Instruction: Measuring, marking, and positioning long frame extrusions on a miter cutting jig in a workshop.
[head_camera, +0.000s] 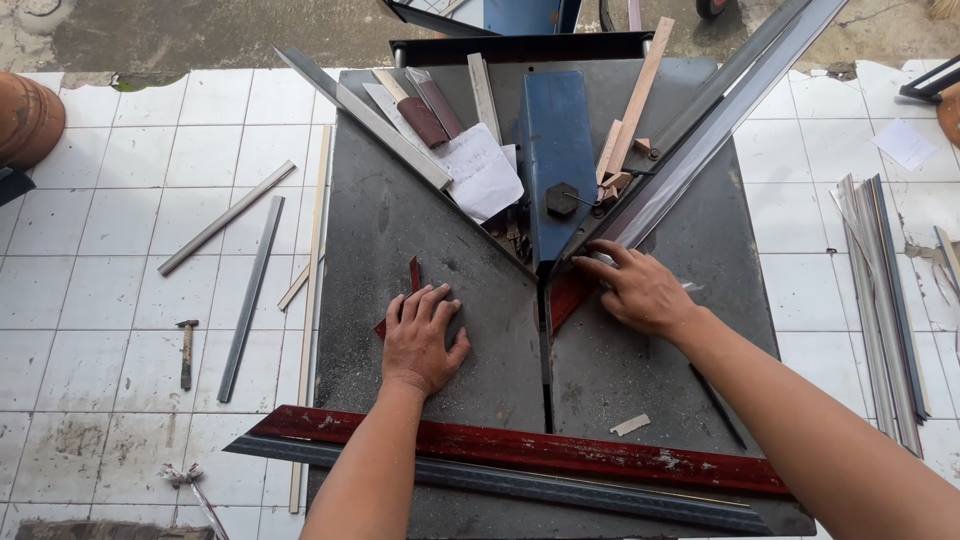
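The left hand (420, 340) lies flat on a short dark-red offcut (412, 275), pinning it to the grey saw surface (400, 220); the right hand (640, 292) presses another red piece (566, 297) against the angled fence (690, 150) — no closed grip, fingers spread, steadying it beside the blade slot (545, 370).

Hands on worktop (400, 230): two — left hand (420, 340), right hand (640, 292). Long red strip (520, 448) at near edge: one. Small red offcuts: two — (413, 275), (567, 297). Hammer (186, 352) on floor: one. Paper sheet (478, 172): one.
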